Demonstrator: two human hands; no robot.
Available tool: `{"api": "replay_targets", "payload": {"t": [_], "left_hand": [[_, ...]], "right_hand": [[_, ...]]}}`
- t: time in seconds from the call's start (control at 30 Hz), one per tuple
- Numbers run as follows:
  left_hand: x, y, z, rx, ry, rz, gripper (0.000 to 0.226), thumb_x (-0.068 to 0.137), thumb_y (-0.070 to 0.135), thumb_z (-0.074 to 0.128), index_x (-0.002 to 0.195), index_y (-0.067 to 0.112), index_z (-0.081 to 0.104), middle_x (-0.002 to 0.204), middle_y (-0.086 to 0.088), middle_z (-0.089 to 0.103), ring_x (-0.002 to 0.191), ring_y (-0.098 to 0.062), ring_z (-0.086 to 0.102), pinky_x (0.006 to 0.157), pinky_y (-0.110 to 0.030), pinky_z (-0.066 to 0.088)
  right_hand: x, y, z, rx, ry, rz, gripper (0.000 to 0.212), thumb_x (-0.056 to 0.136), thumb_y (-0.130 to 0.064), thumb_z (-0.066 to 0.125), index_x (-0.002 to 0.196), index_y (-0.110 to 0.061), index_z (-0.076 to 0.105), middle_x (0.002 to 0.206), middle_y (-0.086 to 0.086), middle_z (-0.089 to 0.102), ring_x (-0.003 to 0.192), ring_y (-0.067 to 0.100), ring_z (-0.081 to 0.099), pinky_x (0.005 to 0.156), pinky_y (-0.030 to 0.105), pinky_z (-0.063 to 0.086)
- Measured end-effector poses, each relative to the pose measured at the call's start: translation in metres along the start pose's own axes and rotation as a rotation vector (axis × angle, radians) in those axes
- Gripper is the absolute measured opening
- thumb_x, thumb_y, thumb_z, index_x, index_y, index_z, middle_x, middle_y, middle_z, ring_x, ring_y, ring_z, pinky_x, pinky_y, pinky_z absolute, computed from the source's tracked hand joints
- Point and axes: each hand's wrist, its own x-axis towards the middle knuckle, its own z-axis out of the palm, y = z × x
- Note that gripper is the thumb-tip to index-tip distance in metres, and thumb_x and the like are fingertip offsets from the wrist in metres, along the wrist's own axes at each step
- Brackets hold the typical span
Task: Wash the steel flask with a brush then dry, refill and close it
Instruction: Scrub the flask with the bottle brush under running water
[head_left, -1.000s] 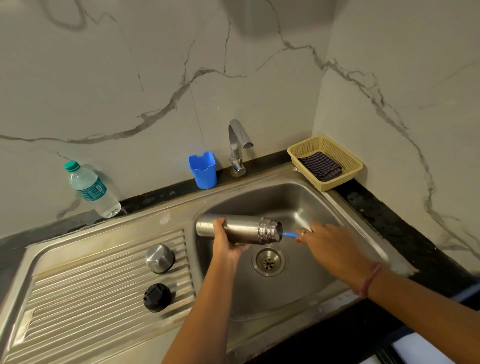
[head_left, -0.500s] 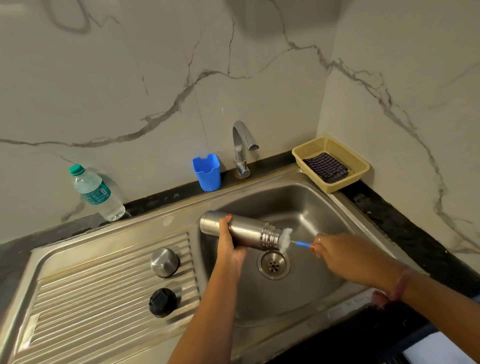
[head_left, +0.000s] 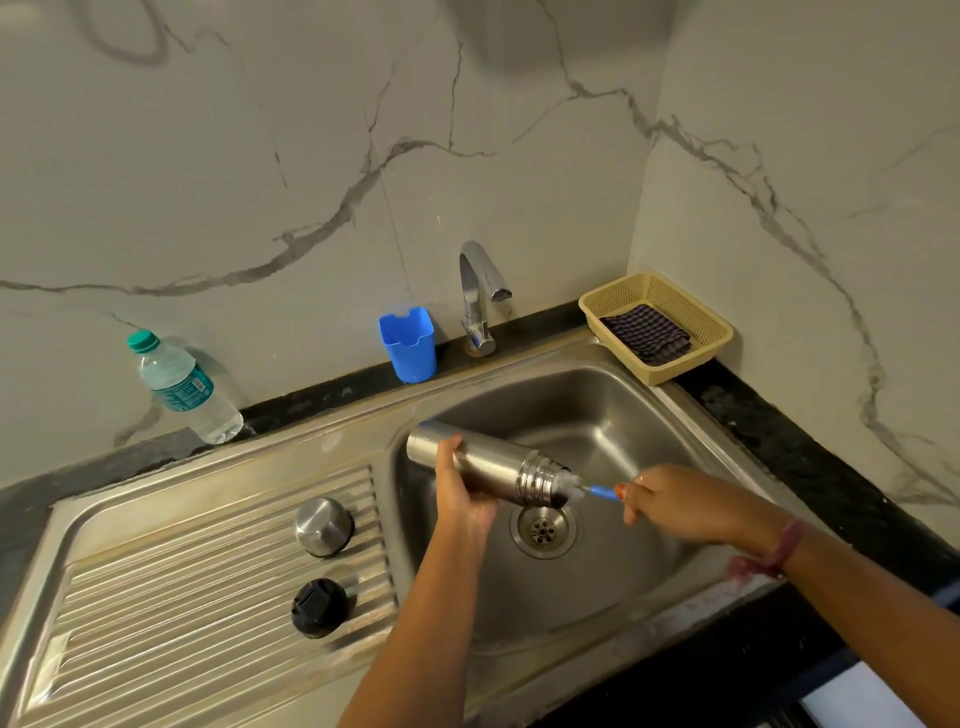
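The brush (head_left: 582, 488) now sits with its white bristles partly inside the mouth of the steel flask (head_left: 483, 470), where half a second ago the whole bristle head stood just outside it and a second ago only the blue handle showed. The right hand (head_left: 675, 504) gripping the handle is closer to the flask's mouth than half a second ago. The flask's mouth tilts a little lower toward the sink (head_left: 649, 415) than at first.

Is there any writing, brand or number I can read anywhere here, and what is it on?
Nothing can be read.
Water bottle: its teal label carries print and a small white patch, too small and blurred to make out.
Steel flask, blue cup, black cap: no writing shows.
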Motion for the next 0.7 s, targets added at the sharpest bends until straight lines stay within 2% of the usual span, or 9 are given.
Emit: {"api": "replay_targets", "payload": {"t": [0.07, 0.13, 0.23, 0.33, 0.43, 0.6, 0.7], "left_hand": [[-0.004, -0.004, 0.002, 0.025, -0.003, -0.034, 0.049, 0.078, 0.029, 0.08, 0.114, 0.009, 0.055, 0.116, -0.021, 0.065, 0.112, -0.039, 0.062, 0.102, -0.061, 0.045], [-0.005, -0.009, 0.003, 0.006, -0.006, -0.072, 0.041, 0.081, 0.029, 0.08, 0.104, 0.01, 0.052, 0.112, -0.021, 0.065, 0.111, -0.04, 0.063, 0.102, -0.061, 0.045], [-0.008, -0.01, 0.002, 0.022, 0.013, -0.091, 0.042, 0.082, 0.028, 0.08, 0.107, 0.01, 0.051, 0.112, -0.021, 0.064, 0.106, -0.039, 0.063, 0.095, -0.061, 0.049], [-0.003, -0.003, -0.004, 0.041, 0.032, -0.079, 0.055, 0.078, 0.027, 0.081, 0.121, 0.008, 0.052, 0.118, -0.022, 0.065, 0.108, -0.039, 0.063, 0.094, -0.06, 0.05], [0.001, -0.002, -0.008, 0.032, 0.048, -0.042, 0.054, 0.079, 0.025, 0.08, 0.122, 0.007, 0.053, 0.117, -0.021, 0.066, 0.107, -0.038, 0.064, 0.097, -0.059, 0.049], [-0.004, -0.008, -0.004, 0.016, 0.026, -0.025, 0.03, 0.087, 0.021, 0.072, 0.103, 0.003, 0.054, 0.104, -0.02, 0.065, 0.097, -0.034, 0.064, 0.102, -0.056, 0.047], [-0.003, -0.006, -0.004, 0.025, 0.014, -0.03, 0.035, 0.087, 0.02, 0.071, 0.112, 0.004, 0.053, 0.104, -0.02, 0.065, 0.097, -0.035, 0.063, 0.105, -0.059, 0.043]], "right_hand": [[0.002, -0.002, 0.0, -0.018, 0.005, 0.024, 0.038, 0.102, -0.037, 0.034, 0.084, -0.024, 0.064, 0.097, -0.001, 0.065, 0.09, 0.016, 0.061, 0.08, 0.03, 0.043], [0.006, -0.012, 0.009, -0.088, 0.055, 0.012, 0.037, 0.102, -0.037, 0.033, 0.09, -0.018, 0.062, 0.087, -0.001, 0.062, 0.079, 0.015, 0.059, 0.07, 0.028, 0.042], [0.005, -0.022, 0.032, -0.28, 0.189, -0.097, 0.032, 0.103, -0.037, 0.032, 0.097, -0.016, 0.055, 0.069, -0.006, 0.046, 0.062, 0.011, 0.047, 0.056, 0.024, 0.036], [-0.001, -0.01, 0.034, -0.285, 0.208, -0.126, 0.03, 0.099, -0.043, 0.041, 0.104, -0.018, 0.057, 0.075, -0.006, 0.05, 0.071, 0.015, 0.051, 0.066, 0.028, 0.042], [-0.006, 0.003, 0.021, -0.323, 0.182, -0.092, 0.029, 0.099, -0.041, 0.041, 0.105, -0.019, 0.059, 0.082, -0.005, 0.055, 0.079, 0.016, 0.058, 0.073, 0.031, 0.046], [0.004, -0.001, 0.024, -0.267, 0.14, -0.125, 0.018, 0.1, -0.038, 0.038, 0.106, -0.022, 0.046, 0.072, -0.006, 0.049, 0.062, 0.009, 0.047, 0.058, 0.026, 0.038], [0.009, -0.007, 0.035, -0.197, 0.153, -0.141, 0.018, 0.101, -0.035, 0.039, 0.11, -0.023, 0.048, 0.069, -0.007, 0.047, 0.058, 0.005, 0.042, 0.053, 0.02, 0.032]]}}
